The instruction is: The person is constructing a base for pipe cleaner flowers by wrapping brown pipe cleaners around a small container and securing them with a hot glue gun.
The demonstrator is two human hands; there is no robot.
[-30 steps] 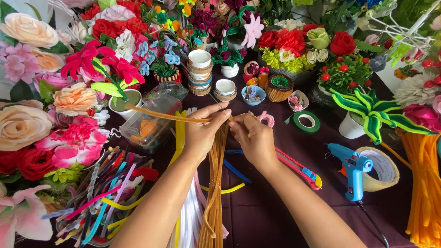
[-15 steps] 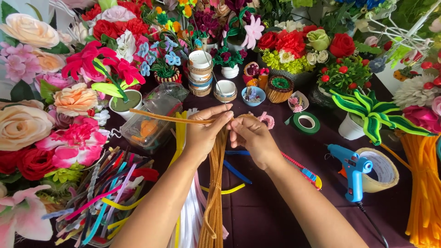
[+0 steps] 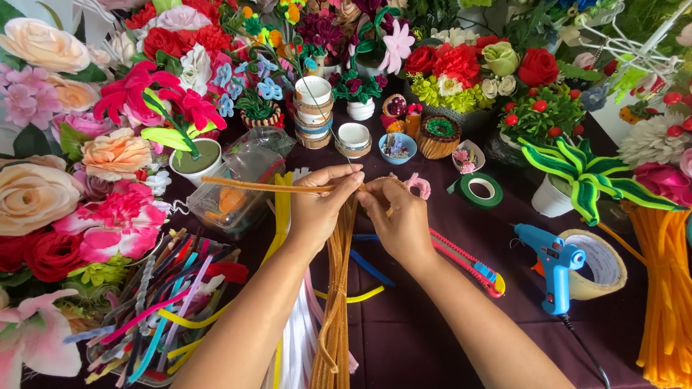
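My left hand (image 3: 321,209) pinches an orange-brown pipe cleaner (image 3: 252,185) that sticks out level to the left. My right hand (image 3: 400,216) meets it at the fingertips and grips the same pipe cleaner's other end, which curls over the knuckles. Under both hands a thick bundle of brown pipe cleaners (image 3: 333,317) runs down the dark table (image 3: 447,302) toward me. A thin wire rises from my left fingertips.
Artificial flowers (image 3: 94,137) crowd the left and back. A clear box (image 3: 231,187) and a tray of coloured pipe cleaners (image 3: 158,310) sit left. Right lie a red cutter (image 3: 468,263), green tape (image 3: 481,189), a blue glue gun (image 3: 555,266), a tape roll (image 3: 598,263), and orange pipe cleaners (image 3: 663,288).
My hands have stayed together at the bundle's top. The pipe cleaner's free left end sits slightly lower and more level than a second ago.
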